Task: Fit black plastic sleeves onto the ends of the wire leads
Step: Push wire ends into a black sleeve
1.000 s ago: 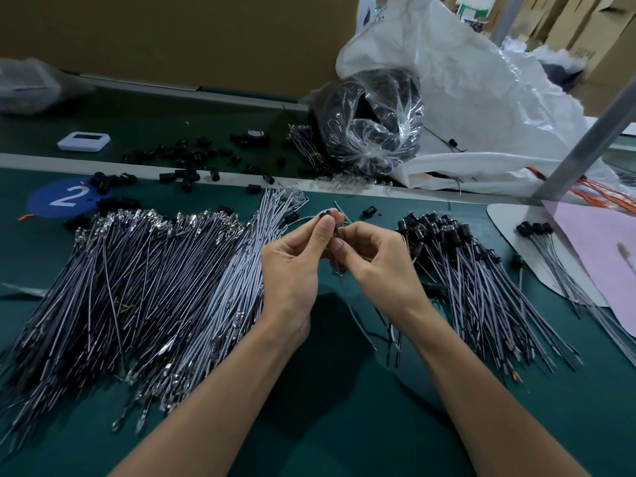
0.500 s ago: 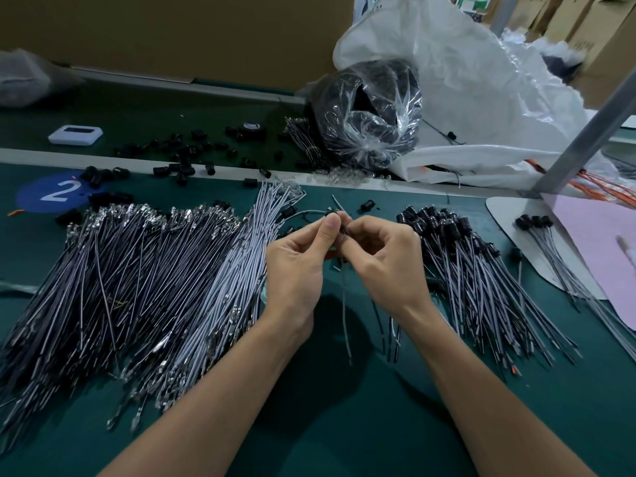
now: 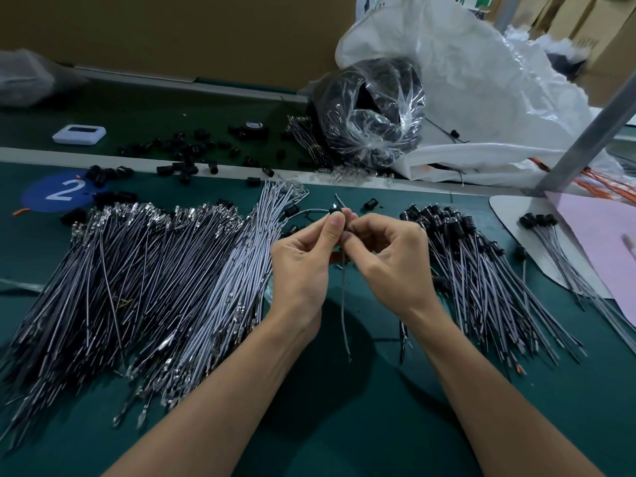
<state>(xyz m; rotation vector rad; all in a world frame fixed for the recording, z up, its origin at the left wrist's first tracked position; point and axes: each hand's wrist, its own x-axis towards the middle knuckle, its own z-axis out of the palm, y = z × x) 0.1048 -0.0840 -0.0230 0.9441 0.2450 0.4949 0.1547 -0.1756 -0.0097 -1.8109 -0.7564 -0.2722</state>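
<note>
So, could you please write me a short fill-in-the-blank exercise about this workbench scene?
1. The round blue sticker on the green bench mat shows the number ____.
2. The left hand and right hand meet, fingers pinching a small ____ plastic sleeve and its thin grey wire lead.
3. The pile of grey leads already capped with sleeves lies on the person's ____ side.

Missing words: 2; black; right.
</note>
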